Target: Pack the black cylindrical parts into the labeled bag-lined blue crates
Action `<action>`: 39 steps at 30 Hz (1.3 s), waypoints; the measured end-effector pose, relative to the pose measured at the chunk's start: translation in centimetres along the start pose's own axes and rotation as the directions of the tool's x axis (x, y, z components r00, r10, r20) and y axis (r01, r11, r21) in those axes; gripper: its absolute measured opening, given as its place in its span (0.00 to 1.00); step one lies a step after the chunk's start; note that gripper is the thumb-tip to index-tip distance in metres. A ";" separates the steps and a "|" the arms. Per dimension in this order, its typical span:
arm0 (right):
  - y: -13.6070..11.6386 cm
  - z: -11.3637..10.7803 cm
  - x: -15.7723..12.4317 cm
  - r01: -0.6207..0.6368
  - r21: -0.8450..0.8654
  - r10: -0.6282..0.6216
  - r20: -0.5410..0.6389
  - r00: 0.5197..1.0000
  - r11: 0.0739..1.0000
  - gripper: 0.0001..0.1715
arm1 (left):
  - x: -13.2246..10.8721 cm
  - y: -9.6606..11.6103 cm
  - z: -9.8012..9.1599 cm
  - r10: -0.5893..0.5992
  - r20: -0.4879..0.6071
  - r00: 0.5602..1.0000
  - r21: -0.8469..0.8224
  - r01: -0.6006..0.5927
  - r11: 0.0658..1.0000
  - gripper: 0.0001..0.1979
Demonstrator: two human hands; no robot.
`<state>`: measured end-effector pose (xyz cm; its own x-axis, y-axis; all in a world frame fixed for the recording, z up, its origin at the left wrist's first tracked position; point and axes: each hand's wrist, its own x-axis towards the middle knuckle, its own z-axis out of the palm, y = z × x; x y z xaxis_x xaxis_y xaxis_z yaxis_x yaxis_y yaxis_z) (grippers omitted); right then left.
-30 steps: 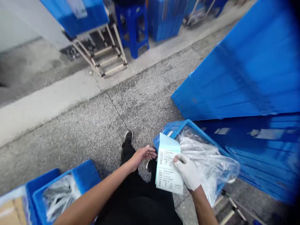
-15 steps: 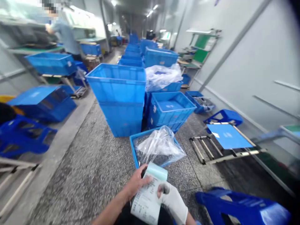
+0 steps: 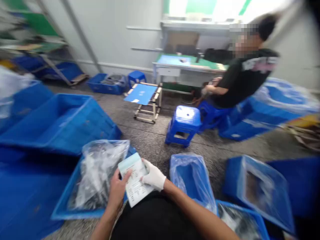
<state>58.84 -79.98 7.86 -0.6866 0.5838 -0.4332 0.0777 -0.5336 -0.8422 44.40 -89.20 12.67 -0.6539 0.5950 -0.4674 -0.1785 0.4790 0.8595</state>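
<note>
We count two hands [image 3: 117, 196], one white glove [image 3: 153, 176], one printed sheet [image 3: 133, 178], one co-worker [image 3: 240, 76], one folding rack [image 3: 155, 105], and three blue stools [image 3: 182, 125].

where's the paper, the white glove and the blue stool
the paper [image 3: 135, 180], head view, on its printed middle
the white glove [image 3: 153, 175], head view, on the back of the right hand
the blue stool [image 3: 185, 116], head view, on its seat

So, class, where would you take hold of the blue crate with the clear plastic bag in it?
Best grip is probably the bare rim of the blue crate on its near left side, coming from above and outside. The clear plastic bag bulges up at the far side, while that rim stands free as a lip, so fingers could likely hook under it, away from the paper sheet.
</note>
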 end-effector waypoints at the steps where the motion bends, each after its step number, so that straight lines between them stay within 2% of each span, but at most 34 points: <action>1: -0.4 -1.2 0.1 -0.004 0.029 0.005 -0.036 0.999 1.000 0.60 | 0.9 0.2 1.0 -0.006 0.063 0.998 0.050 0.003 0.999 0.29; 4: -1.0 -3.3 -0.7 0.034 0.137 -0.015 -0.138 0.990 0.990 0.63 | 3.1 0.5 3.2 0.018 0.262 0.965 0.086 -0.042 0.995 0.30; 8: -0.7 -3.5 -3.5 0.174 0.261 -0.087 -0.314 0.945 0.949 0.63 | 4.4 1.2 5.7 0.040 0.497 0.867 0.020 -0.057 0.998 0.31; 11: 0.5 -2.2 -6.2 0.263 0.332 -0.097 -0.442 0.892 0.906 0.56 | 4.3 1.1 7.1 -0.019 0.648 0.762 0.031 -0.002 1.000 0.32; 13: 1.8 -0.8 -7.9 0.318 0.362 -0.078 -0.545 0.835 0.876 0.54 | 3.9 0.3 7.4 -0.062 0.732 0.679 0.068 0.019 0.998 0.32; 15: 3.7 0.8 -9.3 0.345 0.381 -0.030 -0.633 0.773 0.858 0.52 | 3.4 -1.1 7.4 -0.110 0.801 0.589 0.123 0.019 0.992 0.30; 17: 6.1 2.2 -10.5 0.333 0.406 0.038 -0.679 0.733 0.851 0.50 | 2.9 -2.9 7.1 -0.166 0.851 0.499 0.181 0.019 0.983 0.29; 20: 10.1 3.4 -13.0 0.295 0.444 0.158 -0.738 0.657 0.846 0.43 | 2.4 -6.3 6.9 -0.240 0.889 0.390 0.227 0.079 0.971 0.29; 22: 12.8 3.6 -15.5 0.280 0.448 0.239 -0.798 0.553 0.849 0.39 | 2.2 -9.1 6.9 -0.304 0.891 0.337 0.261 0.166 0.951 0.32; 23: 14.2 3.5 -17.1 0.274 0.444 0.275 -0.829 0.486 0.853 0.37 | 2.2 -10.7 6.9 -0.351 0.878 0.326 0.300 0.195 0.934 0.35; 25: 16.9 3.4 -21.2 0.256 0.429 0.336 -0.880 0.337 0.866 0.33 | 2.3 -14.3 6.8 -0.458 0.820 0.343 0.424 0.174 0.889 0.38; 28: 21.0 3.8 -28.9 0.210 0.435 0.419 -0.901 0.115 0.876 0.27 | 1.8 -19.9 6.6 -0.516 0.752 0.409 0.586 -0.057 0.809 0.35; 29: 22.5 4.1 -31.6 0.191 0.448 0.447 -0.893 0.048 0.873 0.25 | 1.3 -21.6 6.6 -0.504 0.761 0.409 0.604 -0.164 0.780 0.33; 31: 25.6 4.8 -36.9 0.155 0.485 0.500 -0.863 -0.075 0.860 0.23 | -0.2 -24.6 7.2 -0.478 0.795 0.374 0.599 -0.352 0.720 0.29; 33: 29.1 5.3 -41.9 0.120 0.533 0.546 -0.818 -0.179 0.838 0.22 | -2.6 -27.2 8.7 -0.467 0.824 0.322 0.567 -0.483 0.667 0.25; 35: 32.8 5.4 -46.5 0.090 0.584 0.585 -0.769 -0.258 0.807 0.23 | -5.7 -29.8 11.2 -0.459 0.843 0.280 0.531 -0.568 0.629 0.19; 37: 36.8 5.4 -50.8 0.067 0.637 0.623 -0.718 -0.310 0.768 0.23 | -9.3 -32.7 14.4 -0.444 0.862 0.243 0.483 -0.657 0.578 0.15; 39: 41.1 5.7 -54.7 0.062 0.690 0.665 -0.664 -0.342 0.721 0.23 | -12.9 -36.4 18.2 -0.429 0.876 0.219 0.435 -0.743 0.509 0.13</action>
<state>95.48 -137.37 -1.18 0.7665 -0.1477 -0.6250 -0.4851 -0.7710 -0.4127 72.69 -102.56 -16.32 0.5774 0.4908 -0.6525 0.7147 0.0826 0.6946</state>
